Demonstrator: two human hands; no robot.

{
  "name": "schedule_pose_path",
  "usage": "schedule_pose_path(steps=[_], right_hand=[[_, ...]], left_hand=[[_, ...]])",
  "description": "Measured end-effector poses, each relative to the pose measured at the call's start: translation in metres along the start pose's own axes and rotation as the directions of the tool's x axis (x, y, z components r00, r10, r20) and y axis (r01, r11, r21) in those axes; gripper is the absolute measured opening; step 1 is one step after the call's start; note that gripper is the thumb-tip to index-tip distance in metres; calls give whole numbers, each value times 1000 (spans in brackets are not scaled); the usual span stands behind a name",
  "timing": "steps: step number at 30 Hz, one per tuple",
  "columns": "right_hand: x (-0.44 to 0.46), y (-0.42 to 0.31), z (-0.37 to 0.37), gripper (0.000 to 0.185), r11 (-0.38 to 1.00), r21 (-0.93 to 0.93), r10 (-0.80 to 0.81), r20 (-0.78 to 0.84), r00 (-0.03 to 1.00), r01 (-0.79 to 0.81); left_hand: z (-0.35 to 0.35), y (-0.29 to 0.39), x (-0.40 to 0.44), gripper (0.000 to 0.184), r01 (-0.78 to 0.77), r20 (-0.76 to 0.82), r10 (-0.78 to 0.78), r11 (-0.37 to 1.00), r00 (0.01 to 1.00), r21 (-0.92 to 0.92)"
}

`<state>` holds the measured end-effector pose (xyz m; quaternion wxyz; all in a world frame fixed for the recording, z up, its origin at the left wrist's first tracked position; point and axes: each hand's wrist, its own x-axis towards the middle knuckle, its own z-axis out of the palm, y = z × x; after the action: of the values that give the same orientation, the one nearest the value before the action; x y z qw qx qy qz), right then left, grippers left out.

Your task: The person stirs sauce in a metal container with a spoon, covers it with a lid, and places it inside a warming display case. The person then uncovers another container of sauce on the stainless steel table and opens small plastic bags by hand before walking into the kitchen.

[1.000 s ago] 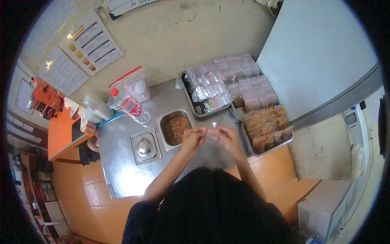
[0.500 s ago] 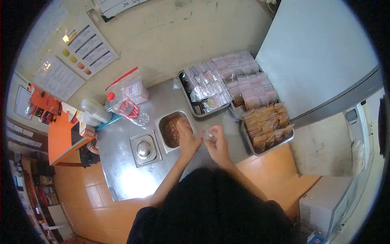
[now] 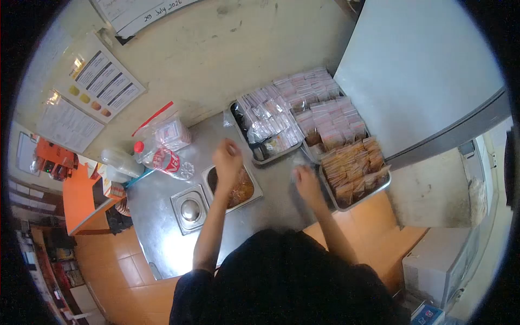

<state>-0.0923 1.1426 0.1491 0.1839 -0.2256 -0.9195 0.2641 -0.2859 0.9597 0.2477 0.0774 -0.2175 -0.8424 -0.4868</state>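
Observation:
My left hand (image 3: 227,161) is raised over the far left part of a steel food pan (image 3: 259,190) of brown, glistening food (image 3: 241,190). Its fingers are curled together, and what they hold, if anything, is hidden. Farther right, above the steel table (image 3: 281,208), my right hand (image 3: 307,184) pinches a small clear plastic bag (image 3: 299,161), blurred by motion. Just beyond that hand stand steel trays packed with rows of small clear bags (image 3: 270,115). The nearest tray (image 3: 352,205) holds bags with orange-brown filling (image 3: 353,165).
A lidded steel pan (image 3: 190,210) adjoins the open one. Behind it, a plastic bottle (image 3: 165,161) with a red cap lies beside a zip bag (image 3: 172,132) and a clear container (image 3: 122,162). A large pale panel (image 3: 422,76) rises at the right.
My hands have moved apart: the left went up and left over the pan, the right shifted right toward the trays with the small bag. The view has tilted slightly.

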Motion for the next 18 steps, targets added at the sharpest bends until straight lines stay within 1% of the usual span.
schedule_pose_path(steps=[1,4,7,10,11,12,13,14,16,18], right_hand=[[8,19,11,21,981,-196,5,-11,1000,-7],[35,43,35,18,945,-303,118,-22,993,-119],[44,39,44,10,924,-368,118,10,993,-107],[46,36,38,9,916,-364,206,59,977,-171],[45,27,29,9,961,-224,158,-23,987,-159],[42,10,10,9,988,-82,119,-110,987,-128],[39,-6,-7,9,995,60,90,-198,976,-80],[33,-18,-15,9,989,149,47,-196,979,-18],[16,-43,-27,11,941,325,-27,-202,979,93],[5,-76,-55,9,953,144,-228,-229,946,265]], left_hand=[[1,-15,17,25,106,-16,-107,993,994,-58],[4,-21,44,33,110,-218,-158,970,963,-216],[25,-56,42,38,57,-404,-96,993,910,-108],[30,-42,9,32,-35,-369,63,996,927,83],[36,-40,-7,31,-4,-197,-16,995,980,-96],[44,-38,-23,31,58,-11,-63,962,998,-265],[45,-16,-39,33,268,222,-186,861,957,-433],[44,9,-50,35,484,460,-244,698,854,-528],[48,32,-62,37,597,607,-248,641,755,-482],[62,25,-75,29,425,547,-102,750,831,-507]])
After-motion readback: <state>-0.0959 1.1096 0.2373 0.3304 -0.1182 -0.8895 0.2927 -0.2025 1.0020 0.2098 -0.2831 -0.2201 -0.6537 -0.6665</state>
